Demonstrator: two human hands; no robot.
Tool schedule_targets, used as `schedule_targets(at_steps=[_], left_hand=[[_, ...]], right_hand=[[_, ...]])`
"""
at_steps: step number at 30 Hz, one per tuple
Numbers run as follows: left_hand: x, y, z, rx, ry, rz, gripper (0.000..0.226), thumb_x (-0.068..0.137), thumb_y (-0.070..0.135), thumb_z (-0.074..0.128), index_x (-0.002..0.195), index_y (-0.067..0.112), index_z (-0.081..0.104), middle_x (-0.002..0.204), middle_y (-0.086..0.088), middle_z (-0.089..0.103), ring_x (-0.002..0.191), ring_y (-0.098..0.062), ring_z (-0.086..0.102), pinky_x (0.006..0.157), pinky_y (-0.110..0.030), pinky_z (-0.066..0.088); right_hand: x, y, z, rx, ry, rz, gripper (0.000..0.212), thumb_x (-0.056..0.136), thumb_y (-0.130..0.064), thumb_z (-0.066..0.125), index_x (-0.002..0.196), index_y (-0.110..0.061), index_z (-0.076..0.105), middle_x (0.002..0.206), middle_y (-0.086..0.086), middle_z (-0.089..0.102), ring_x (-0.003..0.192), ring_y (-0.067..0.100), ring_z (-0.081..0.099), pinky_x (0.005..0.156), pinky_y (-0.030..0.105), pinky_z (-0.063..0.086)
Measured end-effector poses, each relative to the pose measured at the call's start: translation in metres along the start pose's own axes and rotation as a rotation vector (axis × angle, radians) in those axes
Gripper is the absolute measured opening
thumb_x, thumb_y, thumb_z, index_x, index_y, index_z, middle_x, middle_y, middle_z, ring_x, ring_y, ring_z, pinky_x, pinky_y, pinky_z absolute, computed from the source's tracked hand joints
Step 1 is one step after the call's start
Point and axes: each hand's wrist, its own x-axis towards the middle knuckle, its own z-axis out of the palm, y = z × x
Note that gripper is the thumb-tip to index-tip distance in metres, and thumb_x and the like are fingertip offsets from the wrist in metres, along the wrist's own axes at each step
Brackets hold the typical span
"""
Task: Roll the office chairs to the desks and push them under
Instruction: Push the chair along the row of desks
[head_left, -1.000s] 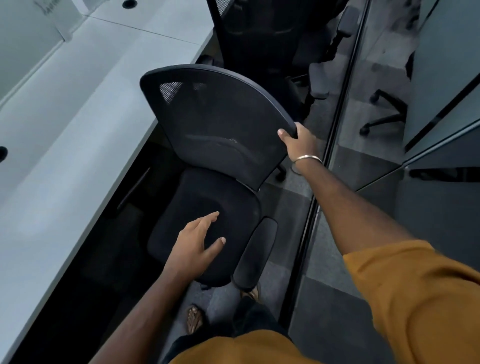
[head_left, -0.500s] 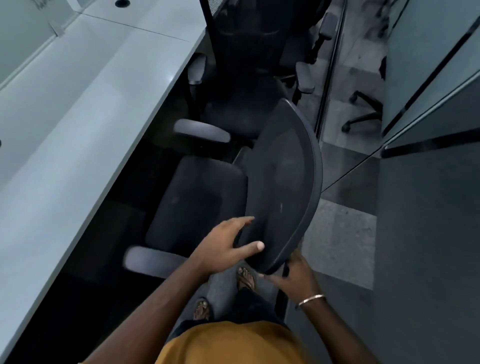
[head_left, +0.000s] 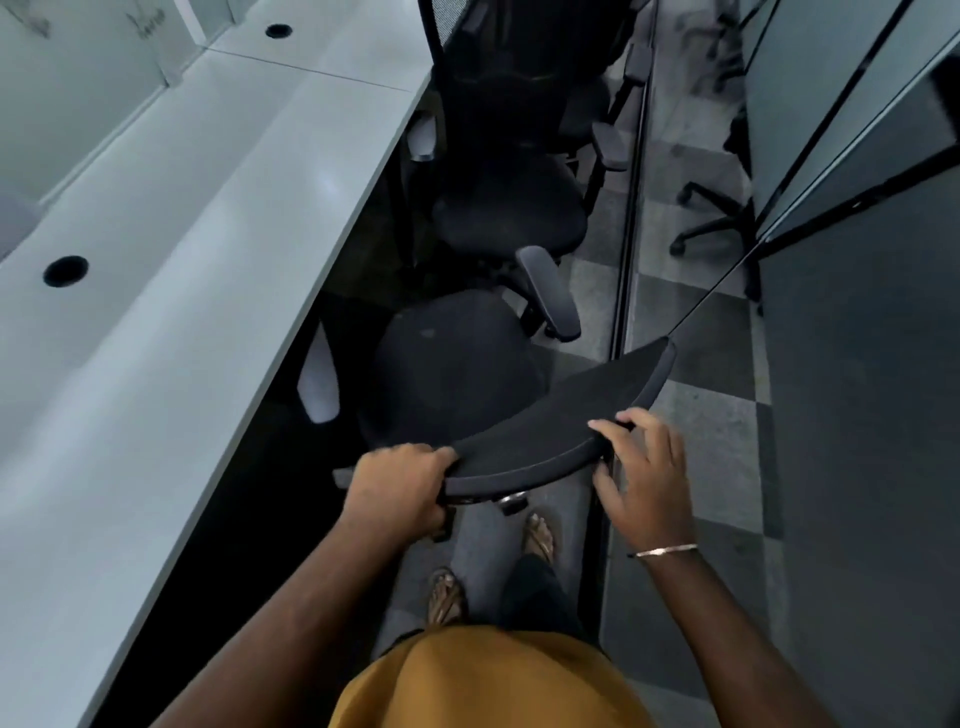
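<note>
Swung round since the earlier frame: chair backrest (head_left: 566, 415), now turned toward the person. Desk (head_left: 182, 291), left, seat (head_left: 452, 364) just beside its edge, not yet under. Left hand (head_left: 400, 483) gripped on the backrest; right hand (head_left: 644, 478) hooked loosely at its rim. Step judged: aligning; push deskward required next. Second chair (head_left: 509, 208) ahead, glass partition (head_left: 631, 208) at right, narrowing the aisle.

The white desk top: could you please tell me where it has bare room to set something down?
The white desk is bare between its two round cable holes and along its front edge. It is crowded beside that edge: the near chair, gripped at its backrest by the left hand and right hand, and a second chair.
</note>
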Motion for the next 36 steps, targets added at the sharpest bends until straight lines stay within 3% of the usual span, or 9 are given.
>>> schedule_targets(at_steps=[3, 6, 9, 12, 20, 28, 36], left_hand=[[-0.016, -0.031, 0.000, 0.040, 0.089, -0.027, 0.047, 0.071, 0.041, 0.054, 0.113, 0.038, 0.072, 0.096, 0.006, 0.075, 0.088, -0.023, 0.073, 0.072, -0.035, 0.057], [-0.026, -0.052, 0.004, 0.071, 0.137, -0.070, 0.046, 0.064, 0.036, 0.054, 0.103, 0.035, 0.077, 0.087, 0.005, 0.076, 0.084, -0.023, 0.073, 0.074, -0.037, 0.052], [-0.041, -0.061, 0.013, 0.058, 0.223, -0.119, 0.042, 0.064, 0.027, 0.062, 0.102, 0.035, 0.078, 0.085, 0.007, 0.073, 0.083, -0.024, 0.065, 0.078, -0.039, 0.045], [-0.055, -0.061, 0.019, 0.017, 0.294, -0.145, 0.043, 0.067, 0.015, 0.068, 0.104, 0.036, 0.077, 0.089, 0.010, 0.068, 0.085, -0.022, 0.057, 0.087, -0.038, 0.042], [-0.120, -0.051, 0.045, -0.021, 0.321, -0.207, 0.043, 0.066, 0.010, 0.067, 0.100, 0.034, 0.077, 0.084, 0.010, 0.063, 0.083, -0.021, 0.053, 0.090, -0.039, 0.041], [-0.195, -0.029, 0.069, -0.045, 0.355, -0.227, 0.034, 0.071, 0.013, 0.066, 0.096, 0.034, 0.076, 0.085, 0.012, 0.063, 0.081, -0.018, 0.048, 0.090, -0.039, 0.040], [-0.290, -0.026, 0.102, -0.066, 0.364, -0.171, 0.034, 0.068, 0.017, 0.061, 0.093, 0.035, 0.074, 0.083, 0.013, 0.062, 0.080, -0.020, 0.051, 0.086, -0.036, 0.038]], right_hand=[[0.003, -0.018, -0.004, -0.018, -0.151, -0.052, 0.054, 0.073, -0.011, 0.073, 0.125, -0.024, 0.068, 0.129, -0.003, 0.058, 0.137, 0.028, 0.047, 0.112, 0.048, 0.038], [0.005, -0.034, -0.004, -0.029, -0.235, -0.102, 0.048, 0.070, -0.024, 0.080, 0.117, -0.027, 0.069, 0.109, -0.009, 0.059, 0.114, 0.021, 0.057, 0.114, 0.045, 0.036], [0.004, -0.053, -0.004, -0.008, -0.278, -0.089, 0.046, 0.064, -0.043, 0.089, 0.103, -0.027, 0.072, 0.093, -0.011, 0.054, 0.092, 0.017, 0.052, 0.093, 0.037, 0.041], [-0.001, -0.069, -0.006, 0.059, -0.335, -0.043, 0.045, 0.058, -0.054, 0.090, 0.090, -0.028, 0.071, 0.085, -0.012, 0.052, 0.084, 0.014, 0.047, 0.078, 0.034, 0.035], [-0.058, -0.088, -0.017, 0.081, -0.390, -0.084, 0.050, 0.057, -0.067, 0.085, 0.087, -0.031, 0.067, 0.082, -0.013, 0.049, 0.084, 0.011, 0.044, 0.077, 0.033, 0.027], [-0.131, -0.110, -0.039, 0.098, -0.447, -0.134, 0.053, 0.055, -0.072, 0.084, 0.076, -0.035, 0.053, 0.077, -0.014, 0.044, 0.080, 0.012, 0.043, 0.076, 0.033, 0.028], [-0.221, -0.152, -0.061, 0.042, -0.513, -0.192, 0.061, 0.054, -0.085, 0.067, 0.078, -0.032, 0.051, 0.079, -0.013, 0.047, 0.079, 0.009, 0.045, 0.069, 0.031, 0.034]])
